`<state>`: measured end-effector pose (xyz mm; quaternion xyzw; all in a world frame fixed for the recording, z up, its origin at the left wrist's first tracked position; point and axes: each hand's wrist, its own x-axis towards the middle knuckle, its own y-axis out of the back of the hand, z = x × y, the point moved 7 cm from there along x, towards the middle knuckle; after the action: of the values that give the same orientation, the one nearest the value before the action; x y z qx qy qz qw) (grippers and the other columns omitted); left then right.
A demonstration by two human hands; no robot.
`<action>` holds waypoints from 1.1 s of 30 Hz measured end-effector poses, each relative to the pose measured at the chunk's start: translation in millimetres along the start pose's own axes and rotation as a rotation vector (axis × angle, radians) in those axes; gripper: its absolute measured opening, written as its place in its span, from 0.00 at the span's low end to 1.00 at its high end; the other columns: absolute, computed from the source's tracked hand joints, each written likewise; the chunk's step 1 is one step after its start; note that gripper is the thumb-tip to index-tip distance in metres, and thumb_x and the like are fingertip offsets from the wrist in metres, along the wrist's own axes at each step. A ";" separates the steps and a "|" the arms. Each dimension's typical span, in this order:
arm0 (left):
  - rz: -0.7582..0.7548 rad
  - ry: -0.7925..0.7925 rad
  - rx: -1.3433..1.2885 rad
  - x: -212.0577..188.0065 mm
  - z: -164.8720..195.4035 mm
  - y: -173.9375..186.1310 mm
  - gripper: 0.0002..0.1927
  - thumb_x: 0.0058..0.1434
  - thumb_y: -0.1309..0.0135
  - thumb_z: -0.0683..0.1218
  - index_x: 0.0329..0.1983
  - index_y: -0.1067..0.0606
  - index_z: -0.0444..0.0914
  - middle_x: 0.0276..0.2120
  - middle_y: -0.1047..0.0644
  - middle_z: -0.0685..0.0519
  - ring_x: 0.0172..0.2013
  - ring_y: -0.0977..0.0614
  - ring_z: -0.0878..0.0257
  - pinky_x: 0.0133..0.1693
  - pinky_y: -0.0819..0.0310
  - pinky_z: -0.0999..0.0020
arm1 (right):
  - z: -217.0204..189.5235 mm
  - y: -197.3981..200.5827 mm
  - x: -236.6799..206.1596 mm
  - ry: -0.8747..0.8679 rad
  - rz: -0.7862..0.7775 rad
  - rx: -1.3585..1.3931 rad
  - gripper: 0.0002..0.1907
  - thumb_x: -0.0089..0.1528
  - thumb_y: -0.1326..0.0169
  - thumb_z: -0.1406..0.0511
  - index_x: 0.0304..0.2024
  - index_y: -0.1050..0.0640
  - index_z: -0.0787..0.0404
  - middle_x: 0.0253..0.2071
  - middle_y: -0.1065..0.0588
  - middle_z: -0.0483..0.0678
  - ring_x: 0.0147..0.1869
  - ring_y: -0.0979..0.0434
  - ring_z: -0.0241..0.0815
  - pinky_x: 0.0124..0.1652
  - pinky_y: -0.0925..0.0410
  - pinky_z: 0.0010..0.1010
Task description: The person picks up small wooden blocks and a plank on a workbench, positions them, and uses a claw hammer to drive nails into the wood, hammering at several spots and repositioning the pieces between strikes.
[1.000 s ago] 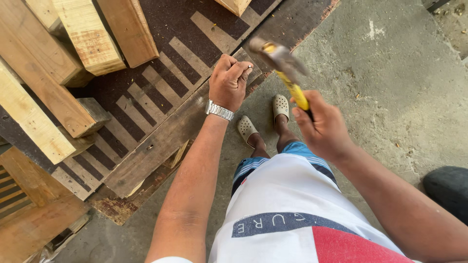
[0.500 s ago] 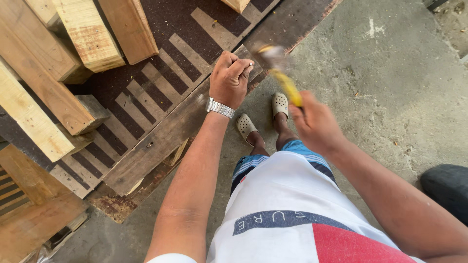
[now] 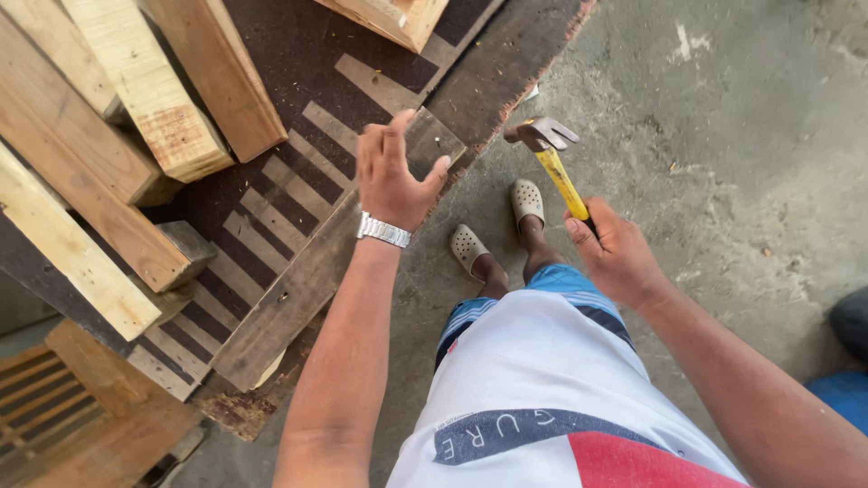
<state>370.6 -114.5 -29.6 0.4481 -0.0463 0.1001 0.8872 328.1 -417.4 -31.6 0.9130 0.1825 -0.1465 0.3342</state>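
Head view: right hand [image 3: 624, 258] grips yellow-handled steel hammer [image 3: 553, 161]

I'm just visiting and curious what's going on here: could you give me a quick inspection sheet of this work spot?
Surface: grey concrete floor, stained; dark slatted panel lying on it.
Job's things: yellow-handled claw hammer; worn plank along the panel's edge.
Clutter: pale timber beams stacked across the panel; wooden pallet at lower left.
Hands: left hand open above the plank; right hand gripping the hammer handle.
Cables: nothing seen.
Surroundings: person's feet in perforated clogs; blue object at right edge.
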 end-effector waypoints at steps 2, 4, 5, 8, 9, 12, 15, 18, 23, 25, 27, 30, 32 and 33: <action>-0.046 -0.015 0.180 2.3 2.7 0.7 0.46 0.46 0.28 0.61 0.64 0.34 0.42 0.49 0.32 0.46 0.52 0.31 0.46 0.58 0.37 0.47 | 10.7 -5.2 -0.7 -0.037 -0.027 0.021 0.15 0.69 0.52 0.56 0.48 0.26 0.60 0.31 0.26 0.55 0.34 0.24 0.52 0.36 0.32 0.41; -0.122 -0.010 0.324 5.5 2.7 -4.7 0.51 0.42 0.27 0.66 0.63 0.35 0.40 0.52 0.34 0.44 0.56 0.34 0.42 0.60 0.42 0.43 | 20.1 -12.1 -0.3 -0.067 -0.053 0.033 0.15 0.69 0.52 0.56 0.49 0.26 0.60 0.33 0.25 0.57 0.36 0.24 0.53 0.37 0.32 0.41; -0.152 0.005 0.346 7.8 1.9 -8.2 0.49 0.42 0.28 0.65 0.62 0.35 0.40 0.53 0.34 0.44 0.56 0.34 0.43 0.60 0.42 0.44 | 21.8 -15.2 0.7 -0.047 -0.061 0.076 0.15 0.69 0.52 0.57 0.48 0.26 0.60 0.34 0.24 0.55 0.38 0.23 0.51 0.38 0.32 0.40; -0.215 0.053 0.392 10.5 0.4 -19.3 0.47 0.42 0.28 0.63 0.60 0.34 0.39 0.54 0.34 0.45 0.57 0.34 0.44 0.61 0.42 0.45 | 26.5 -24.8 5.2 -0.029 -0.097 0.203 0.13 0.70 0.53 0.58 0.48 0.26 0.60 0.35 0.24 0.50 0.39 0.23 0.43 0.39 0.31 0.36; -0.209 0.065 0.396 10.4 0.7 -21.1 0.46 0.42 0.28 0.63 0.59 0.34 0.39 0.54 0.34 0.45 0.57 0.34 0.44 0.60 0.42 0.45 | 28.4 -27.6 6.9 -0.042 -0.112 0.248 0.13 0.70 0.53 0.58 0.48 0.26 0.60 0.33 0.25 0.47 0.36 0.25 0.41 0.37 0.31 0.34; -0.183 0.048 0.419 10.0 3.7 -25.6 0.46 0.41 0.28 0.62 0.59 0.34 0.39 0.55 0.33 0.46 0.56 0.34 0.44 0.60 0.43 0.44 | 41.0 -40.2 10.2 -0.251 -0.231 0.474 0.12 0.70 0.54 0.59 0.48 0.26 0.58 0.25 0.32 0.43 0.26 0.33 0.35 0.27 0.36 0.32; -0.200 0.055 0.420 8.7 2.2 -30.3 0.46 0.43 0.28 0.62 0.60 0.35 0.40 0.55 0.32 0.46 0.57 0.34 0.45 0.61 0.42 0.43 | 45.7 -46.3 14.3 -0.363 -0.315 0.558 0.11 0.70 0.56 0.60 0.48 0.27 0.57 0.22 0.36 0.40 0.20 0.37 0.30 0.20 0.38 0.27; -0.205 0.032 0.422 10.0 0.9 -34.3 0.46 0.44 0.28 0.62 0.60 0.35 0.39 0.55 0.32 0.46 0.58 0.34 0.44 0.62 0.43 0.43 | 44.5 -46.8 24.0 -0.348 -0.340 0.593 0.11 0.70 0.56 0.60 0.47 0.26 0.58 0.21 0.36 0.40 0.19 0.38 0.29 0.19 0.38 0.26; -0.221 -0.023 0.451 12.7 1.2 -40.7 0.48 0.46 0.28 0.62 0.61 0.37 0.36 0.56 0.32 0.45 0.60 0.33 0.43 0.65 0.46 0.40 | 43.9 -50.6 40.4 -0.332 -0.384 0.653 0.11 0.70 0.56 0.61 0.47 0.26 0.58 0.21 0.36 0.40 0.17 0.38 0.29 0.18 0.38 0.25; -0.224 -0.027 0.469 13.6 1.5 -41.2 0.48 0.45 0.28 0.62 0.61 0.37 0.36 0.56 0.32 0.44 0.60 0.33 0.42 0.66 0.47 0.39 | 41.1 -52.2 45.3 -0.304 -0.419 0.670 0.11 0.71 0.58 0.61 0.47 0.27 0.59 0.20 0.36 0.40 0.17 0.39 0.29 0.18 0.39 0.24; -0.240 -0.012 0.480 14.7 1.0 -41.5 0.48 0.44 0.28 0.63 0.61 0.37 0.36 0.55 0.32 0.44 0.59 0.32 0.43 0.65 0.47 0.39 | 34.8 -54.6 48.1 -0.290 -0.485 0.839 0.12 0.71 0.59 0.61 0.48 0.28 0.60 0.20 0.36 0.39 0.17 0.40 0.28 0.18 0.39 0.23; -0.253 0.012 0.482 17.3 1.5 -40.7 0.48 0.45 0.28 0.63 0.61 0.37 0.37 0.55 0.33 0.43 0.59 0.33 0.44 0.66 0.47 0.40 | 28.8 -56.1 50.8 -0.319 -0.557 0.936 0.13 0.72 0.61 0.60 0.48 0.29 0.61 0.20 0.37 0.40 0.17 0.40 0.28 0.18 0.39 0.23; -0.258 0.027 0.482 18.8 2.5 -39.4 0.48 0.45 0.28 0.63 0.61 0.37 0.37 0.55 0.33 0.43 0.59 0.33 0.44 0.65 0.46 0.40 | 26.4 -56.0 52.4 -0.356 -0.590 0.943 0.13 0.71 0.61 0.60 0.48 0.29 0.61 0.20 0.38 0.40 0.17 0.40 0.29 0.18 0.39 0.23; -0.261 0.030 0.478 19.8 3.2 -38.9 0.48 0.44 0.28 0.63 0.61 0.37 0.37 0.55 0.33 0.43 0.59 0.33 0.44 0.65 0.45 0.40 | 25.5 -55.5 53.7 -0.378 -0.596 0.942 0.13 0.71 0.61 0.60 0.48 0.29 0.61 0.21 0.38 0.40 0.17 0.40 0.29 0.18 0.39 0.24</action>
<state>398.5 -136.9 -54.9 0.6455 0.0501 -0.0004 0.7621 348.3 -382.3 -102.1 0.8306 0.2837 -0.4594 -0.1360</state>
